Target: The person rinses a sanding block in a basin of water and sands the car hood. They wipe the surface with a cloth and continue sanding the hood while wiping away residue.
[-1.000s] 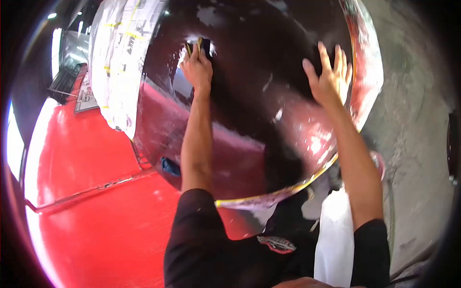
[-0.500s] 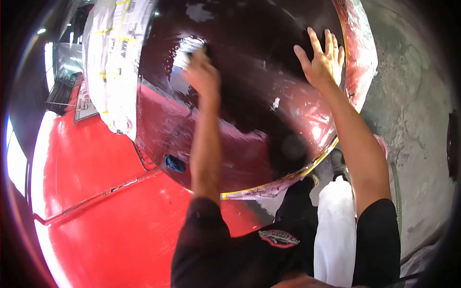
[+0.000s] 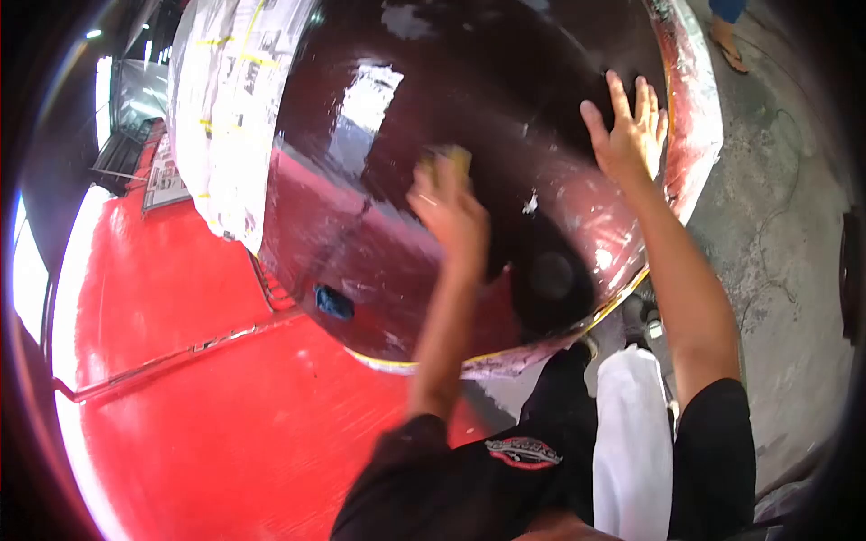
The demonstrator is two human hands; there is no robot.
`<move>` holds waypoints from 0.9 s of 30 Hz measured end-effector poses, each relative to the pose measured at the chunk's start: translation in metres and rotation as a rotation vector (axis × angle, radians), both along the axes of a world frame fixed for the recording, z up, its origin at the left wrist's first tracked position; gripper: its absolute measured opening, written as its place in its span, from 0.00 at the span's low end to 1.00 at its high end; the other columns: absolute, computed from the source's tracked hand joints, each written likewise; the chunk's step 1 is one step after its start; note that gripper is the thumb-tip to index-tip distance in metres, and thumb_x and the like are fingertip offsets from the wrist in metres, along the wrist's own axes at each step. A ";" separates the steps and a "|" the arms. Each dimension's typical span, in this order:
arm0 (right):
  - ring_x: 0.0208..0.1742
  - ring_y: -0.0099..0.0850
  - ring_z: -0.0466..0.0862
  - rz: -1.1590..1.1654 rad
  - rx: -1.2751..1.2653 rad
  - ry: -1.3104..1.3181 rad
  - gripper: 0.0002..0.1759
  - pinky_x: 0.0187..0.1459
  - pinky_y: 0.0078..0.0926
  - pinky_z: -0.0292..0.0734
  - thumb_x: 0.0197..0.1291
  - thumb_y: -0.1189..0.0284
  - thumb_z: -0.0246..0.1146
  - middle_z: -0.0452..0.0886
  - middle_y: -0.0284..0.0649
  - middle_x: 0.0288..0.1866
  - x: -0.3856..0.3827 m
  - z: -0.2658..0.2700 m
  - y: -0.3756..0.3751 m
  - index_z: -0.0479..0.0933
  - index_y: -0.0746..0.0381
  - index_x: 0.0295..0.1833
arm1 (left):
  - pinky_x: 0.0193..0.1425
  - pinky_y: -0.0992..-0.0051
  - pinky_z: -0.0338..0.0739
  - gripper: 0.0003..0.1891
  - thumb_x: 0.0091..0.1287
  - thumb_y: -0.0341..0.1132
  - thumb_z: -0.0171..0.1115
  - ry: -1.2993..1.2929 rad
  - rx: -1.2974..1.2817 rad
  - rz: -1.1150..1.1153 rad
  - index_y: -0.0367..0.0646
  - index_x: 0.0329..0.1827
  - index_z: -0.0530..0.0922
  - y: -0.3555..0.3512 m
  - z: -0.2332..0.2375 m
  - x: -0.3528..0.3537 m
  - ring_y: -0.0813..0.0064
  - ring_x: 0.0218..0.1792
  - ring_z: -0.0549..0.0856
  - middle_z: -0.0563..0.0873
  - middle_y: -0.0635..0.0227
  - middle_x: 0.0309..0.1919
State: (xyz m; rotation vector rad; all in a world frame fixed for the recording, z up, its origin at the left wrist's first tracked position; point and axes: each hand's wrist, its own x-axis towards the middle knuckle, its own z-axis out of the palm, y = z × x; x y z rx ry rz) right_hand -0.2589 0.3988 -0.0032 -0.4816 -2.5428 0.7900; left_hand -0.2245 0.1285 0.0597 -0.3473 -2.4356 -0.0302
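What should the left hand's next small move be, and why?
Probably a short slide of the left hand and its yellowish pad across the dark panel: the pad is in hand over that surface, and the right hand rests spread there, seemingly bracing.

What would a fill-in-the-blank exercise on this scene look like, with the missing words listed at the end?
1. The left hand holds a blurred pad whose colour looks ____.
2. The right hand, fingers spread against the dark red car panel, holds ____.
3. The bright red surface lies toward the ____ side of the picture.
4. Another person's sandalled foot stands on the ____ floor.

Missing words: yellowish; nothing; left; grey.
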 end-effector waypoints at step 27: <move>0.86 0.50 0.50 0.028 -0.003 -0.038 0.40 0.82 0.58 0.40 0.71 0.35 0.50 0.55 0.55 0.84 -0.002 -0.022 -0.001 0.61 0.41 0.82 | 0.59 0.52 0.73 0.20 0.68 0.28 0.58 -0.117 0.037 0.032 0.33 0.62 0.82 -0.040 -0.019 0.121 0.40 0.55 0.80 0.81 0.42 0.60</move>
